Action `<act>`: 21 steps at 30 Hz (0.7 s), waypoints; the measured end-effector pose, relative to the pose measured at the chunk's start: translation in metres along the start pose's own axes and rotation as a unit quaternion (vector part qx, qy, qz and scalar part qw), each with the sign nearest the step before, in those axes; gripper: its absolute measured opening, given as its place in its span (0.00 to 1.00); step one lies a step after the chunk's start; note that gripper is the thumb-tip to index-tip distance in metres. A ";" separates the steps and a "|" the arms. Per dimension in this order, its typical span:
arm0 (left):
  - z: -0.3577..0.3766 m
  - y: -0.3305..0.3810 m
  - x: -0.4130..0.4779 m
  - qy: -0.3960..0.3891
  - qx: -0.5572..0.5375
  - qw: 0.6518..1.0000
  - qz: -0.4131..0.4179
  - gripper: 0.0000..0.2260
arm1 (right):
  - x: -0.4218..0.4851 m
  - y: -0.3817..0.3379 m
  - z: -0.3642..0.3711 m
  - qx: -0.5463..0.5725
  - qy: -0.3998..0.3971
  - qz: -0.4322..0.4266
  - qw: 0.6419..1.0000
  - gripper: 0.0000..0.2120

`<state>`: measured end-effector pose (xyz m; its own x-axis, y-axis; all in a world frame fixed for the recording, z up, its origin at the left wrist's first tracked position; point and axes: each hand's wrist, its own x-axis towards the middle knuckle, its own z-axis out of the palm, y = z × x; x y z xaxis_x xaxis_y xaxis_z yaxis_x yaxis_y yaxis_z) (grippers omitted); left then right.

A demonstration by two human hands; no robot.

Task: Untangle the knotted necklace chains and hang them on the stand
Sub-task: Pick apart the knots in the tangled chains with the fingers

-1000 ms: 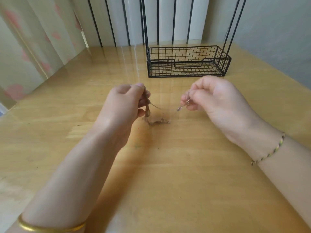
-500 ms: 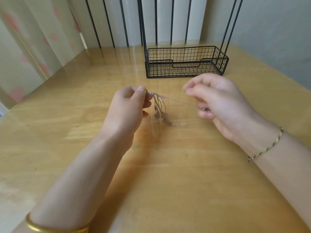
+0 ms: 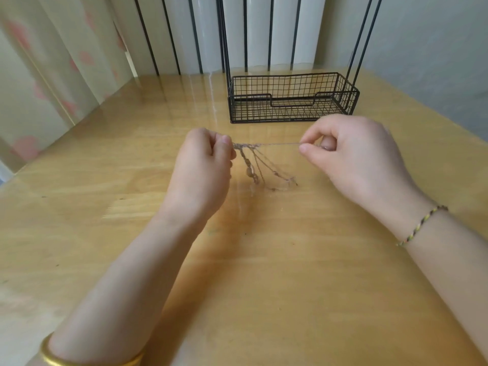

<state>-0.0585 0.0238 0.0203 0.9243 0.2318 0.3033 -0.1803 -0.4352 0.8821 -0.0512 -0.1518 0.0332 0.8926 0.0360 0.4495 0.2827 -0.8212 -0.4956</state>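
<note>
Necklace chains (image 3: 253,165) stretch between both hands above the wooden surface (image 3: 264,273), loose ends trailing down onto it. Left hand (image 3: 203,173) pinches the knotted bunch; right hand (image 3: 351,157) pinches one taut strand. Far behind stands the black wire stand (image 3: 290,101).

Place: a room in a home.
Curtain: pale curtain (image 3: 39,83) printed with pink flowers, on the left.
Slats: white vertical slats (image 3: 253,33) with dark bars at the back.
Counter: glossy light-wood counter (image 3: 264,286).
Wall: plain grey wall (image 3: 422,43), right.
Stand: small black wire stand (image 3: 290,101) set on the counter.
</note>
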 end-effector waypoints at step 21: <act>-0.002 -0.002 0.002 -0.010 -0.226 0.967 -0.121 0.10 | 0.003 -0.008 0.006 0.637 -0.088 0.256 0.721 0.08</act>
<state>-0.0567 0.0266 0.0200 0.9634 0.2600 0.0654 -0.0823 0.0547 0.9951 -0.0481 -0.1420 0.0341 0.9937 0.0772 -0.0807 -0.1064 0.4348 -0.8942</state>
